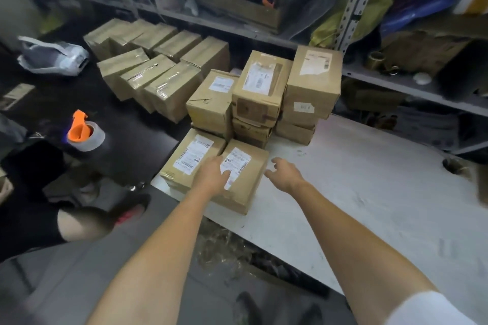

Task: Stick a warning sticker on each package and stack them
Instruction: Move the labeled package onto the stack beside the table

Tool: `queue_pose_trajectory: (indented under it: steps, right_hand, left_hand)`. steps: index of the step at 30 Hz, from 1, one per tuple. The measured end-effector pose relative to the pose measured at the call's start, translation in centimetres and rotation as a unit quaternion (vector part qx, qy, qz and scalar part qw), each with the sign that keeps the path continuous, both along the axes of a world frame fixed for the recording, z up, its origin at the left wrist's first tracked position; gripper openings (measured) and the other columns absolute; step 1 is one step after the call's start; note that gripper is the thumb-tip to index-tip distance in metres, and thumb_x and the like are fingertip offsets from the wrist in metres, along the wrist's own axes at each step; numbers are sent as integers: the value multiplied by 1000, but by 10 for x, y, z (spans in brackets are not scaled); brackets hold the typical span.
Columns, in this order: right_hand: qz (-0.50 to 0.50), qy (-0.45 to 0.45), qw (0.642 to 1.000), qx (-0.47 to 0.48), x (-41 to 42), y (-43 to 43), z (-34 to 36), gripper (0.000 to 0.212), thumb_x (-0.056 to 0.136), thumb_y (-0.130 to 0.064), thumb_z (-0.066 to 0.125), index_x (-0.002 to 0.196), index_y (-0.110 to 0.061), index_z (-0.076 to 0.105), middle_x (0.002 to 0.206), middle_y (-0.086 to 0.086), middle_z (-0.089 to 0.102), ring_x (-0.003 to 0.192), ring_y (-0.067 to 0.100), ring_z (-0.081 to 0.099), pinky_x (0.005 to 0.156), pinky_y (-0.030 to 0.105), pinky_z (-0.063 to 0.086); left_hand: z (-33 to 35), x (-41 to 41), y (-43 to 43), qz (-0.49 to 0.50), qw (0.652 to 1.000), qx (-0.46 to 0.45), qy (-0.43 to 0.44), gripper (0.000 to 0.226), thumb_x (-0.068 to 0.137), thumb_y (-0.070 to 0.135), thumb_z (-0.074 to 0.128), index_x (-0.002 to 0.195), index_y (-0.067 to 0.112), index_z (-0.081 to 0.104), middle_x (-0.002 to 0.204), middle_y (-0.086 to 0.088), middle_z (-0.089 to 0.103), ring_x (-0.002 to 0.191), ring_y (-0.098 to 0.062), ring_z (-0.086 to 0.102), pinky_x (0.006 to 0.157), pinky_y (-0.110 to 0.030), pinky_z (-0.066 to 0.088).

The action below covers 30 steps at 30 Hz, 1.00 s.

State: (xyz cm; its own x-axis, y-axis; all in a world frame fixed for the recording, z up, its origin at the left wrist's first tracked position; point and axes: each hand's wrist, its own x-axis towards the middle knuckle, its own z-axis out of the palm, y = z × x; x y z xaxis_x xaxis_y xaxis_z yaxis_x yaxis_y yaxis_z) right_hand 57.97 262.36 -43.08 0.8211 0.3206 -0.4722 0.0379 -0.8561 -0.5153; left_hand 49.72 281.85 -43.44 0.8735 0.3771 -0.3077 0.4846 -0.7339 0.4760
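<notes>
The left hand [212, 175] lies flat on the nearest package [237, 179]; the right hand [284, 173] hovers beside it, fingers spread, holding nothing. The carton looks stiff and light (taped, slick in places), best gripped by opposite sides.

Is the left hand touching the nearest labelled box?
Touching. The head view shows the left hand lying flat on top of the nearest box, fingers over its white label.

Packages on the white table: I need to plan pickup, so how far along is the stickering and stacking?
Done: several labelled boxes already stand stacked at the table's far edge. In hand: the left hand rests on the nearest box, the right hand open beside it. Left: the taped boxes behind are unstacked. No warning sticker is discernible on any.
</notes>
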Motion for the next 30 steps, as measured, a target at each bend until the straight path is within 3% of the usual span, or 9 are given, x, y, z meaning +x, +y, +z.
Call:
queue_pose_trajectory:
  steps: [5, 10, 13, 16, 19, 23, 26, 30]
  right_hand:
    - [-39, 34, 999, 14, 6, 27, -25, 54, 98, -37, 55, 142, -8, 43, 140, 14, 54, 127, 33, 51, 101, 37, 41]
    - [-85, 76, 992, 55, 7, 42, -51, 66, 95, -41, 57, 148, -9, 31, 140, 13, 54, 126, 33, 51, 103, 37, 42]
    - [-123, 108, 983, 88, 5, 51, -60, 79, 95, -41, 56, 155, -14, 12, 137, 15, 54, 123, 37, 53, 101, 47, 48]
    - [-180, 122, 965, 147, 4, 53, -76, 77, 92, -35, 61, 153, -26, 16, 133, 12, 56, 119, 38, 55, 92, 55, 53]
    - [-208, 120, 950, 197, 4, 48, -83, 69, 89, -28, 67, 147, -31, 30, 132, 5, 57, 120, 34, 56, 89, 56, 55]
    - [-212, 127, 941, 229, -4, 41, -71, 65, 92, -21, 66, 148, -30, 34, 135, 1, 55, 119, 30, 56, 87, 57, 56]
    - [-207, 136, 938, 243, -9, 32, -70, 63, 92, -18, 66, 147, -30, 37, 137, 1, 55, 120, 32, 56, 86, 57, 57]
    - [-219, 143, 924, 280, -15, 10, -62, 64, 93, -15, 66, 148, -30, 37, 139, -2, 54, 119, 33, 58, 89, 56, 56]
  left_hand:
    - [-31, 8, 1, -14, 1000, -3, 13, 71, 95, 33, 61, 153, 14, 26, 158, 0, 30, 144, -22, 28, 114, -38, 31]
    - [-48, 2, 5, -29, 999, 33, 19, 73, 94, 34, 61, 154, 15, 24, 163, 2, 15, 149, -18, 11, 120, -38, 24]
    - [-50, 2, 6, -19, 1000, 16, 19, 74, 94, 34, 61, 155, 15, 23, 164, 4, 13, 150, -15, 7, 121, -35, 19]
    - [-51, 1, 4, -17, 1000, 8, 17, 75, 95, 34, 60, 155, 15, 21, 164, 4, 11, 151, -14, 6, 121, -33, 17]
    - [-51, 0, 4, -9, 1000, -3, -6, 71, 95, 30, 61, 154, 14, 25, 163, 3, 18, 150, -13, 11, 119, -32, 20]
    - [-46, -4, 6, 37, 998, -24, -36, 58, 97, 22, 57, 151, 18, 35, 158, 6, 32, 145, -16, 30, 117, -34, 30]
    - [-43, -7, 1, 32, 999, -9, -36, 52, 98, 25, 56, 146, 16, 41, 152, 3, 41, 138, -19, 39, 110, -36, 37]
    - [-38, -9, -12, 47, 998, -31, -11, 58, 99, 34, 53, 150, 15, 34, 150, 0, 44, 135, -24, 44, 107, -40, 40]
